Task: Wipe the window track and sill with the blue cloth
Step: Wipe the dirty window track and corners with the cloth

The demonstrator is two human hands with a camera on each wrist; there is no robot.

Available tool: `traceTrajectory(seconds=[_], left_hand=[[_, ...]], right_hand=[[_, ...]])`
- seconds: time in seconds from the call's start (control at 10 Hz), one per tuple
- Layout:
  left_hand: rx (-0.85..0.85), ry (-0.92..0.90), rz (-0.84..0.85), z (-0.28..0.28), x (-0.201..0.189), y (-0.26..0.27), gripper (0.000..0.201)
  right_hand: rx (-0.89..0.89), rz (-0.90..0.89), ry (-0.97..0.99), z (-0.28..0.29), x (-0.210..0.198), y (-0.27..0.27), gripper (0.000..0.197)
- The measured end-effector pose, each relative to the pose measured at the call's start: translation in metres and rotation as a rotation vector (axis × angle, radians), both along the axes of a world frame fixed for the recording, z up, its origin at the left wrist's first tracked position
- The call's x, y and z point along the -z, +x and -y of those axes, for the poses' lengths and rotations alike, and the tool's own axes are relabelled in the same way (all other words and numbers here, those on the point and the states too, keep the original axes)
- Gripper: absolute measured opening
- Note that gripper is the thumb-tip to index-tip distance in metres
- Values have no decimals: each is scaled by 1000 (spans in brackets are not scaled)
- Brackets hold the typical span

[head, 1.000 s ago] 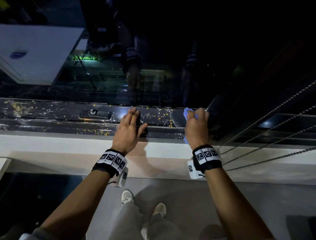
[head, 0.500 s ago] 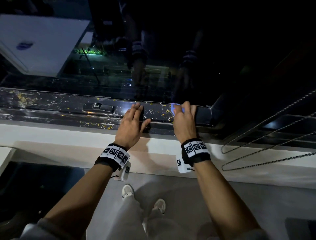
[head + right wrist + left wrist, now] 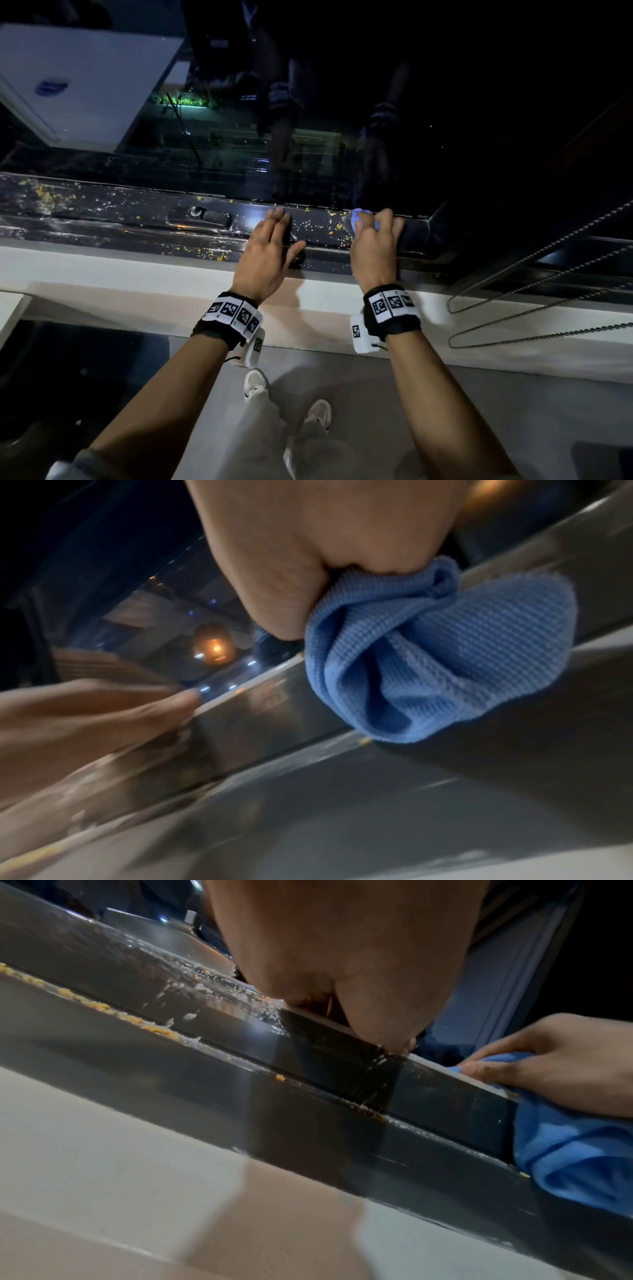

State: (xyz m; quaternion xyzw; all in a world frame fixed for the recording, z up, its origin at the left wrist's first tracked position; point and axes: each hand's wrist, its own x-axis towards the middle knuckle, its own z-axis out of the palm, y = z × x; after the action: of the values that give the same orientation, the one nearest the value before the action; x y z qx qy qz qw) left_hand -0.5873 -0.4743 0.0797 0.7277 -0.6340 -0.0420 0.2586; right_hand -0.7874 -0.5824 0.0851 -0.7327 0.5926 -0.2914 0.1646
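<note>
Nearest, the pale sill (image 3: 144, 270) is lying below the wrists; beyond it the left hand (image 3: 265, 255) is resting flat on the dark window track (image 3: 113, 224), fingers straight, holding nothing; at three o'clock of it the right hand (image 3: 371, 246) is gripping the bunched blue cloth (image 3: 441, 653), fingers curled round it on the rail. Judging the stroke, it is wanting firm downward pressure, sweeping toward nine o'clock through the yellow crumbs (image 3: 310, 226). Against the earlier frames, the right hand is sitting nearer the left.
</note>
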Motion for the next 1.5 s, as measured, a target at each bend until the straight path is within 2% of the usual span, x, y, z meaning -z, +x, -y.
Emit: traceTrajectory(seconds=[0.1,0.2,0.3,0.4,0.5,0.6,0.7,0.8,0.9,1.0,1.1,1.2,1.3,1.4,1.5], left_hand=[[-1,-2,2,0,1,-1,66],[-9,6,-9,0,-1,0,67],[-10,28,-4,0,-3,0,68],[-16,17,-7,0,-3,0,67],[-9,7,-11,1,0,-1,67],[-7,20,-19,0,1,-1,67],[3,48,-31,-1,-8,-1,67],[12,43,-77,-3,-9,1,65],[-20,13,-133,-3,-20,1,58],[-28,-50,-159,-4,-32,-6,48],[7,-60,-145,1,-40,-20,39],[41,-27,-148,9,-43,-41,35],[48,-26,-159,15,-44,-54,30],[21,-19,-184,18,-43,-61,21],[38,-25,-215,25,-43,-69,30]], right_hand=[[-127,-10,-59,-13,-8,22,16],[-90,199,-3,-7,-20,16,23],[76,322,69,6,-29,-23,22],[236,177,85,6,-25,-47,15],[155,246,187,-2,-18,-32,29],[93,217,155,-15,-12,1,42],[-54,188,97,-31,-24,29,43],[-138,78,-18,-28,-40,26,31],[-52,133,-79,-15,-49,5,22],[54,200,-73,-7,-46,-23,26],[125,143,-67,-5,-41,-39,25],[164,40,14,-7,-29,-32,17],[122,160,82,-16,-28,-1,13],[-8,100,120,-20,-32,27,22],[-96,85,114,-15,-49,26,49]])
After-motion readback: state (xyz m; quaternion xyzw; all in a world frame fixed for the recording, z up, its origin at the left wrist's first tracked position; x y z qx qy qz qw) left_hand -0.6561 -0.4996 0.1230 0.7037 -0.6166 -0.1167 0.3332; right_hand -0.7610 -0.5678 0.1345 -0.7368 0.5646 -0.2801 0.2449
